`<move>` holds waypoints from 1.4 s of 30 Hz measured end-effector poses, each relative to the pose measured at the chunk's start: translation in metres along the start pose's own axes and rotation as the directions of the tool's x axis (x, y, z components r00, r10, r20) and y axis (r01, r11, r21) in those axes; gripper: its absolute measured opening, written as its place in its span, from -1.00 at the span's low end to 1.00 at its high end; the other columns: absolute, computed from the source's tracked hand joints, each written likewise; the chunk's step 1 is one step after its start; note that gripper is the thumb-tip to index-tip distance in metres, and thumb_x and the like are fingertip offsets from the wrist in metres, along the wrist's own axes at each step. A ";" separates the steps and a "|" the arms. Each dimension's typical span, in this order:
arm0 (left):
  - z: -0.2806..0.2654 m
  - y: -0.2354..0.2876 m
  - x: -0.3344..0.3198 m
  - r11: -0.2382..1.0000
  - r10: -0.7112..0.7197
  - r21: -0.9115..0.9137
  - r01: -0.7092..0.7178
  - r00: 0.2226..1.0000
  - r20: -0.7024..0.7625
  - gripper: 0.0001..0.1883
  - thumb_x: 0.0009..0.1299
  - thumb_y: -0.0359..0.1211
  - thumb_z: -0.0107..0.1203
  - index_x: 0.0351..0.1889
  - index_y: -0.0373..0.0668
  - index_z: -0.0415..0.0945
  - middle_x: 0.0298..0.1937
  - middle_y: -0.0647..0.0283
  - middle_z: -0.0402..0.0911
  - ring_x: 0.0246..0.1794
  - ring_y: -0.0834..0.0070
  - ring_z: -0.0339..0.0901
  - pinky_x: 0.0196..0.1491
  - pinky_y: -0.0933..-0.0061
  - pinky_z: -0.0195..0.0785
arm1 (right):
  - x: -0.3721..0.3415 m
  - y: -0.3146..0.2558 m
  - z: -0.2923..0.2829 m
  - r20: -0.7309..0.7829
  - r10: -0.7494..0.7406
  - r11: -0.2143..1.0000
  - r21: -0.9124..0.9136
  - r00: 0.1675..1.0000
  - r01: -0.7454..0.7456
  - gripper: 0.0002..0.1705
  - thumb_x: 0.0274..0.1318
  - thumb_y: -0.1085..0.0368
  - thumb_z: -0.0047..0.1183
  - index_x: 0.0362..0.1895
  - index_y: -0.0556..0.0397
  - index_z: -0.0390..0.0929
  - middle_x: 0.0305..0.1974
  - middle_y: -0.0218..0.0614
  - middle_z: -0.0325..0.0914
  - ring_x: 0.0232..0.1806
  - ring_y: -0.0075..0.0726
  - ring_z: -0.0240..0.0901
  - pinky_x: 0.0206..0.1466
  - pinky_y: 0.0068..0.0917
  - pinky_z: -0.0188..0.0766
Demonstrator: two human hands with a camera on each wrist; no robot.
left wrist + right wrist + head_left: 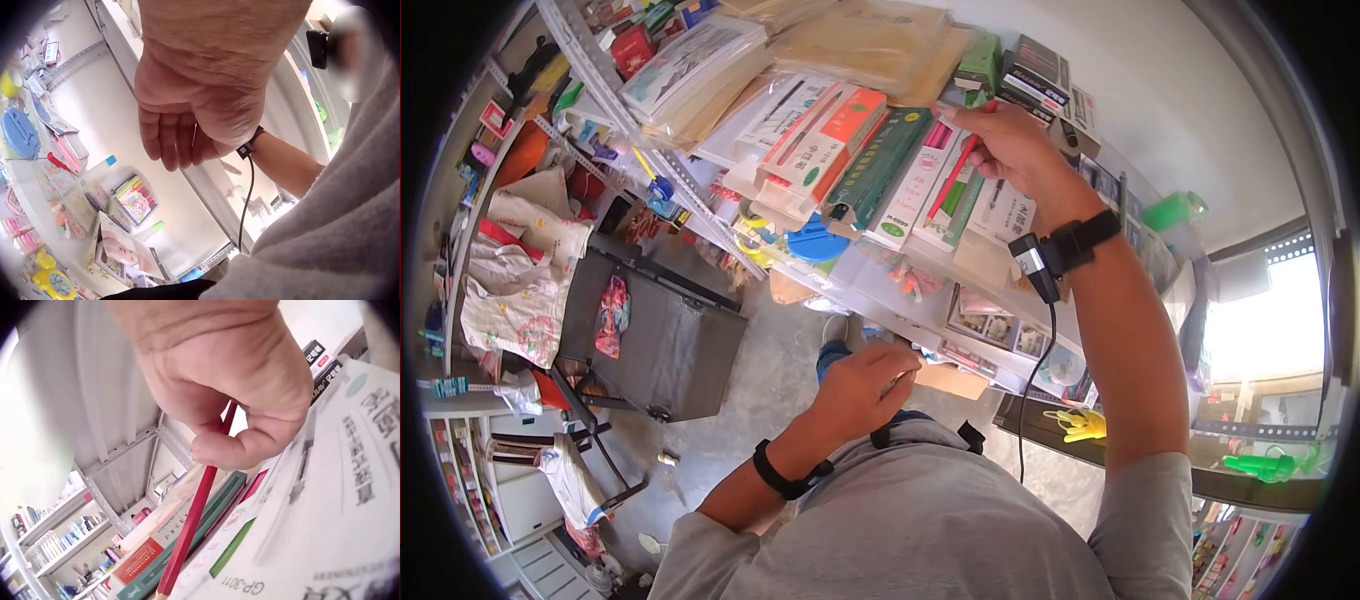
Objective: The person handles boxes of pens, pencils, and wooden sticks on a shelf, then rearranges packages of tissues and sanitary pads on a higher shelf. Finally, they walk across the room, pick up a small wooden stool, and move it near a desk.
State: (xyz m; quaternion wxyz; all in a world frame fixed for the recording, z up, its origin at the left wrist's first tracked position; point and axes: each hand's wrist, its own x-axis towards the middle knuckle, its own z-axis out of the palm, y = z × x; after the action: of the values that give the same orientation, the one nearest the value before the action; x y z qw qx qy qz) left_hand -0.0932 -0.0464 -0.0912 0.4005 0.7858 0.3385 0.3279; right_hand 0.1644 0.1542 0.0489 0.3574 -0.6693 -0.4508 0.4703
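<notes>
Between the thumb and fingers of my right hand [1010, 145] is a red pencil [951, 182], pinched over a row of upright stationery boxes. In the right wrist view the red pencil [192, 519] slants down, its bare wooden end at the lower edge. Below it stand a white box [897, 212] with pink print and a box with green sides, its label reading GP-3011 [253, 587]. My left hand [862, 388] hangs in front of the body, fingers loosely curled, holding nothing, as the left wrist view also shows.
Left of the pencil are a dark green box [882, 158] and an orange-and-white pen box [825, 140]. Black marker boxes [1036, 72] stack behind the right hand. A cable [1027, 400] hangs from the right wrist. A dark case [660, 335] stands on the floor.
</notes>
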 end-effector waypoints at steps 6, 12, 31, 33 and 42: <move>-0.008 -0.010 -0.014 0.999 -0.030 0.010 0.030 0.999 -0.031 -0.82 0.42 -0.42 0.20 -0.03 -0.14 0.66 -0.07 0.13 0.74 -0.12 0.12 0.71 -0.08 0.24 0.60 | 0.015 0.004 0.008 -0.004 0.032 0.999 -0.018 0.999 -0.032 -0.73 0.23 0.11 0.39 -0.24 0.04 0.72 -0.44 -0.46 0.64 -0.59 -0.65 0.45 -0.52 -0.62 0.51; -0.011 -0.010 -0.013 1.000 -0.021 0.020 0.021 1.000 -0.014 -0.82 0.42 -0.43 0.20 -0.04 -0.14 0.66 -0.08 0.12 0.73 -0.13 0.11 0.71 -0.08 0.24 0.60 | 0.004 -0.002 0.006 -0.123 -0.032 0.992 -0.123 0.992 0.017 -0.65 0.20 0.08 0.41 -0.29 0.13 0.68 -0.47 -0.34 0.63 -0.58 -0.52 0.53 -0.54 -0.56 0.55; -0.019 -0.018 -0.016 0.993 -0.053 0.111 0.040 0.992 0.116 -0.85 0.41 -0.39 0.20 -0.10 -0.17 0.67 -0.09 0.11 0.74 -0.12 0.09 0.71 -0.06 0.22 0.59 | -0.216 0.059 -0.016 0.038 -0.245 0.908 -0.343 0.969 0.243 -0.81 0.28 0.29 0.24 -0.15 0.17 0.66 -0.51 -0.19 0.59 -0.52 -0.44 0.48 -0.39 -0.39 0.41; -0.016 -0.022 -0.015 0.990 -0.055 0.139 0.034 0.987 0.150 -0.84 0.42 -0.34 0.20 -0.09 -0.13 0.65 -0.09 0.16 0.73 -0.11 0.10 0.68 -0.07 0.18 0.58 | -0.226 0.065 -0.014 0.046 -0.264 0.906 -0.329 0.963 0.265 -0.81 0.28 0.29 0.25 -0.16 0.17 0.66 -0.51 -0.19 0.60 -0.54 -0.37 0.50 -0.40 -0.37 0.41; -0.005 -0.038 -0.027 0.969 -0.114 0.247 0.026 0.931 0.346 -0.78 0.47 -0.20 0.15 -0.08 -0.09 0.66 -0.11 0.16 0.70 -0.04 0.10 0.65 0.01 0.11 0.53 | -0.239 0.071 -0.005 0.045 -0.409 0.803 -0.457 0.911 0.383 -0.80 0.23 0.29 0.30 -0.14 0.14 0.66 -0.43 -0.14 0.65 -0.50 -0.11 0.61 -0.39 -0.28 0.48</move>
State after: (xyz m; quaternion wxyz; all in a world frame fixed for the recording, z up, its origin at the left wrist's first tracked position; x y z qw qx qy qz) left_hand -0.1224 -0.0486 -0.1276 0.3698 0.8619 0.3248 0.1219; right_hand 0.1520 -0.0945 0.0594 0.2929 -0.6381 -0.6678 0.2473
